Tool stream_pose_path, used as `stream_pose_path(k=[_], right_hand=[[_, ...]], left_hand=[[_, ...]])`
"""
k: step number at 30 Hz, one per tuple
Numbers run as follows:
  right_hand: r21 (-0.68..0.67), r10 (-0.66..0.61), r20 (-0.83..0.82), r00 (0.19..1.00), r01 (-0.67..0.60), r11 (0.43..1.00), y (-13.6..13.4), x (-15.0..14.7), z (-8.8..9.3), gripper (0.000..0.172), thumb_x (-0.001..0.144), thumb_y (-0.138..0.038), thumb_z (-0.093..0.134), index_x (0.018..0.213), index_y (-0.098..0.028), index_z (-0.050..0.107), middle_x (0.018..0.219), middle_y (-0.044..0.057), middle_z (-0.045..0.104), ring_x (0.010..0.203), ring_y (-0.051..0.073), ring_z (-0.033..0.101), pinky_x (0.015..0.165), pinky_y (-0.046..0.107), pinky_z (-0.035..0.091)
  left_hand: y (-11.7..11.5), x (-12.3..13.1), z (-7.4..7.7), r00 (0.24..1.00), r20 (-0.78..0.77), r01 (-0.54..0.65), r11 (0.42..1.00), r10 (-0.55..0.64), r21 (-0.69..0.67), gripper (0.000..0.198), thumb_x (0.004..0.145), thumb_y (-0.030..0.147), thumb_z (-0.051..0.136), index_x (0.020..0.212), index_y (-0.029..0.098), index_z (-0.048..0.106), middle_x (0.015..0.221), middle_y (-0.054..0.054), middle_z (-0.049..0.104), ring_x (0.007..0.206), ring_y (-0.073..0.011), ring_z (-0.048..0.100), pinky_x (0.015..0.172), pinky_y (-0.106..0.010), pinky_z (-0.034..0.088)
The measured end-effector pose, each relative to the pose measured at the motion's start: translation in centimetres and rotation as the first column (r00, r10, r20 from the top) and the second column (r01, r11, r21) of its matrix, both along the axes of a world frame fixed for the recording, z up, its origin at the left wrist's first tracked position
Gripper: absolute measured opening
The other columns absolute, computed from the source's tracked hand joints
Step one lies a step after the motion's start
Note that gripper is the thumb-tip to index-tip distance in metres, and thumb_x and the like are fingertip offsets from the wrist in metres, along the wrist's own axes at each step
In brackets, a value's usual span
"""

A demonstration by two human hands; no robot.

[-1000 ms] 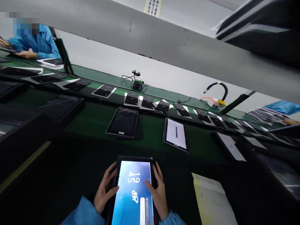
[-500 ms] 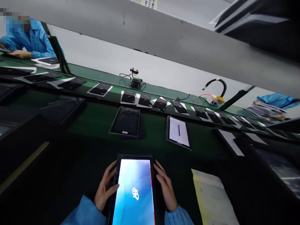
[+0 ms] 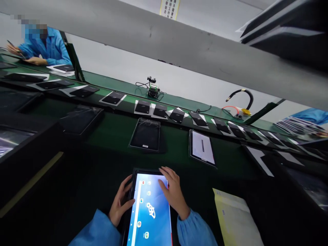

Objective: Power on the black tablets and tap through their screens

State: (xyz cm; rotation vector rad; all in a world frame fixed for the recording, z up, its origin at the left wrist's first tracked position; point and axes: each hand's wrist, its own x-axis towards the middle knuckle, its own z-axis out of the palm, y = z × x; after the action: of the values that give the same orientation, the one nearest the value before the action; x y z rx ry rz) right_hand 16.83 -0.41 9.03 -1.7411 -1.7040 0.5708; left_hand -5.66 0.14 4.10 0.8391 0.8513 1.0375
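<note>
A lit tablet point(image 3: 150, 212) with a blue home screen and app icons lies in front of me at the bottom centre. My left hand point(image 3: 121, 202) grips its left edge, thumb on the screen and fingers curled round the frame. My right hand point(image 3: 173, 191) rests over the upper right of the screen, fingers spread and touching the glass. Blue sleeves cover both forearms.
On the green belt point(image 3: 115, 131) lie a dark tablet point(image 3: 145, 134), a white-screened tablet point(image 3: 203, 148) and a wrapped tablet point(image 3: 79, 119). A row of small black devices point(image 3: 160, 111) runs along the far conveyor. A yellow envelope point(image 3: 234, 218) lies at my right. A person in blue point(image 3: 43, 48) works far left.
The tablet's screen went from a clock display to a plain logo, then to a home screen with icons. My right hand moved from the right edge up onto the screen's top.
</note>
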Motion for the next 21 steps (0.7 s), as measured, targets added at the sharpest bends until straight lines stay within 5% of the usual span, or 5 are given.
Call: stream_pose_path(k=[3,8,15,21], right_hand=[[-0.015,0.154,0.111,0.982,-0.153,0.988,2.1,-2.2,1.8,0.035,0.091,-0.028,0.051,0.125,-0.029,0.057,0.129,0.003,0.057,0.126,0.024,0.044,0.112,0.052,0.020],[-0.041,0.209,0.116,0.971,-0.206,0.978,3.9,-4.4,2.2,0.033,0.088,-0.021,0.057,0.121,-0.025,0.059,0.121,0.006,0.062,0.117,0.024,0.051,0.109,0.055,0.018],[-0.050,0.197,0.090,0.976,-0.193,0.980,6.4,-6.3,1.3,0.010,0.088,-0.019,0.059,0.090,-0.025,0.067,0.098,0.000,0.070,0.099,0.019,0.060,0.103,0.049,0.023],[-0.013,0.137,0.070,0.988,-0.137,0.991,6.9,-6.8,1.3,0.014,0.086,-0.015,0.057,0.076,-0.022,0.063,0.087,-0.002,0.069,0.092,0.018,0.060,0.101,0.048,0.023]], left_hand=[[0.1,0.1,0.0,0.999,0.039,0.004,1.000,-0.005,0.016,0.079,0.068,0.036,0.076,0.135,0.024,0.036,0.132,-0.014,0.056,0.122,-0.0384,0.050,0.095,-0.045,0.046],[0.2,0.1,0.2,0.996,0.088,0.031,0.999,-0.032,0.012,0.079,0.070,0.036,0.075,0.135,0.023,0.033,0.134,-0.014,0.054,0.122,-0.0385,0.050,0.098,-0.048,0.044],[0.5,0.0,0.1,0.998,0.052,0.023,0.999,-0.025,0.043,0.074,0.071,0.036,0.074,0.134,0.023,0.039,0.129,-0.011,0.060,0.123,-0.0385,0.049,0.096,-0.045,0.044],[0.6,0.1,0.0,0.998,0.063,0.023,0.999,-0.025,0.030,0.077,0.069,0.036,0.074,0.135,0.022,0.037,0.129,-0.014,0.060,0.119,-0.0381,0.053,0.096,-0.045,0.044]])
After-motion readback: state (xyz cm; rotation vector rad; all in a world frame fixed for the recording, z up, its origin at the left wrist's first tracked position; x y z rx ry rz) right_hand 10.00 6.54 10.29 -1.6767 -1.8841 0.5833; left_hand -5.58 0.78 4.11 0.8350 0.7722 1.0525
